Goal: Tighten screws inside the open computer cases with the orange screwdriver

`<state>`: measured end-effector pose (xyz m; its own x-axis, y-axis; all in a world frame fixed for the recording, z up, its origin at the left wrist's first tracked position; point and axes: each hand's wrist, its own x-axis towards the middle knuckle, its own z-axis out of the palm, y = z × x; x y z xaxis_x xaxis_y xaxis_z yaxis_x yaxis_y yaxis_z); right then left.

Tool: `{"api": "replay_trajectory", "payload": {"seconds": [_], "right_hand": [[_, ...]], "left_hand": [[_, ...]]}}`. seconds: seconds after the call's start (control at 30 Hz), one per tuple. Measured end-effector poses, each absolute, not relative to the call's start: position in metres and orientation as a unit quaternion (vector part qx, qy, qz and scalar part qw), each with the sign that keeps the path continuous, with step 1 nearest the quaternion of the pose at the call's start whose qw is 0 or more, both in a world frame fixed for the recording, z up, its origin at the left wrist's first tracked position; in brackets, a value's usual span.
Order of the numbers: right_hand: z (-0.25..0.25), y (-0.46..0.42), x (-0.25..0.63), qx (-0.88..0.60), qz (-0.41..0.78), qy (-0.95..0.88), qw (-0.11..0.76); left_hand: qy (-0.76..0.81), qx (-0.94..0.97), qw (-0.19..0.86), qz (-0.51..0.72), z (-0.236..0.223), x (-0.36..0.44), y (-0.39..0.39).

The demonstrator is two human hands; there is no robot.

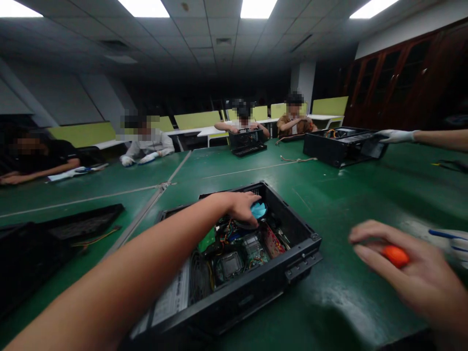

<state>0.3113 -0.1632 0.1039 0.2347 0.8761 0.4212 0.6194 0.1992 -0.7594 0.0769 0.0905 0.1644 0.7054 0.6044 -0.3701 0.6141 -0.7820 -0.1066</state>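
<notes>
My left hand (243,207) reaches over an opened black computer case (303,243) and into its far side. Its thumb and fingers are bent around a light-blue part (259,210), whose kind I cannot make out. Below the hand lie a circuit board (256,251), coloured wires, a red card (273,242) and a square metal-topped socket (231,264). A black round fan (199,275) sits at the near left inside. To the right of the case, my right hand (405,268) is curled around a rounded orange object (395,256); the rest of it is hidden in the palm.
Another black computer case (340,146) stands at the back right, touched by a co-worker's gloved hand (397,136). Dark panels (84,222) lie at left. A white-and-blue glove (457,241) is at the right edge. Several people sit across the green table (204,168).
</notes>
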Motion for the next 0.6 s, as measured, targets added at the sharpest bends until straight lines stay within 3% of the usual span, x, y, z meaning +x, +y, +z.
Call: {"api": "replay_trajectory", "payload": {"seconds": [0.13,0.33,0.6], "right_hand": [[0.144,-0.080,0.303,-0.631,0.174,-0.680,0.331],[0.141,-0.031,0.288,-0.604,0.195,-0.746,0.202],[0.133,-0.104,0.284,-0.626,0.223,-0.708,0.239]], "left_hand": [[0.335,0.923,-0.012,-0.188,0.164,0.083,0.079],[0.283,0.954,-0.036,-0.092,0.192,0.039,0.021],[0.218,0.964,0.026,-0.151,0.168,0.009,-0.010]]}}
